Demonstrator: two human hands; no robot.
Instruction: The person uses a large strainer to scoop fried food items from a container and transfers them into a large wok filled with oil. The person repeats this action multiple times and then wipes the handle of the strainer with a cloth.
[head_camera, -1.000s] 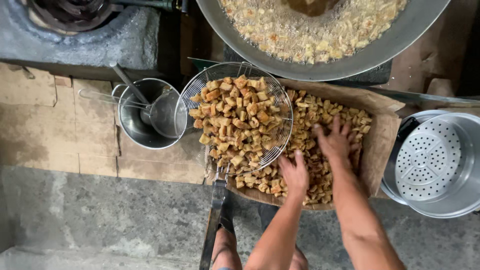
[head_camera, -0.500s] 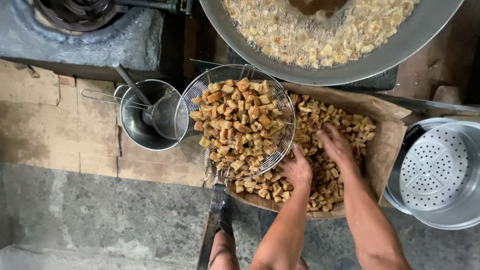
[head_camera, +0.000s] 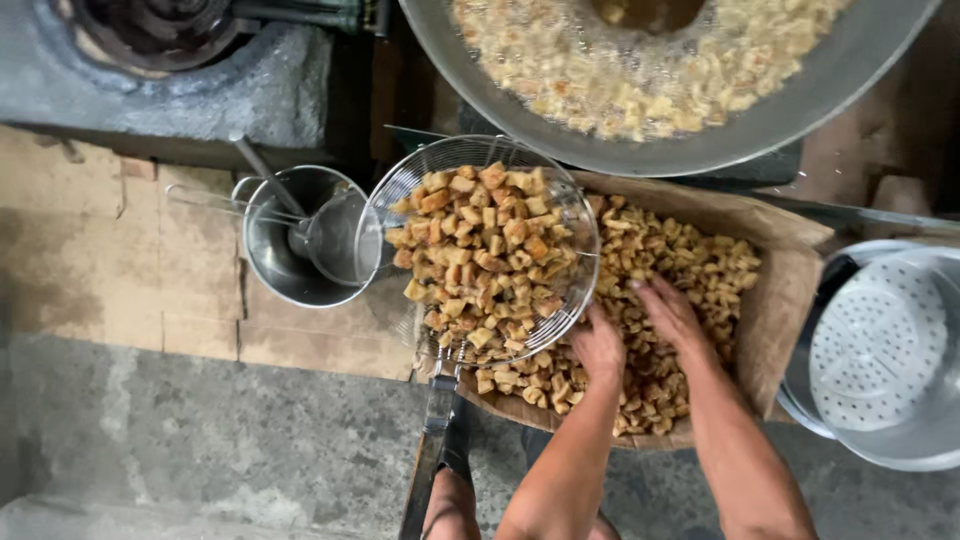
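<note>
A round wire skimmer basket (head_camera: 400, 190) heaped with golden fried cubes (head_camera: 485, 250) hangs over a brown paper-lined tray (head_camera: 790, 300). Its long handle (head_camera: 438, 420) runs down toward my knee. Many more fried pieces (head_camera: 690, 260) lie spread on the paper. My left hand (head_camera: 598, 345) rests on the pile at the basket's near rim, and its fingertips are tucked under the wire. Just to its right, my right hand (head_camera: 672, 312) lies flat on the pieces with its fingers spread.
A large metal wok (head_camera: 640, 140) of bubbling oil and frying pieces fills the top. A steel pot (head_camera: 275, 270) holding a ladle stands left of the basket. A perforated steel steamer pan (head_camera: 880, 350) sits at the right. A stone stove (head_camera: 200, 80) is at top left.
My right hand has drawn back toward me across the pile. My left hand has stayed by the basket's near rim. The skimmer has hardly moved.
</note>
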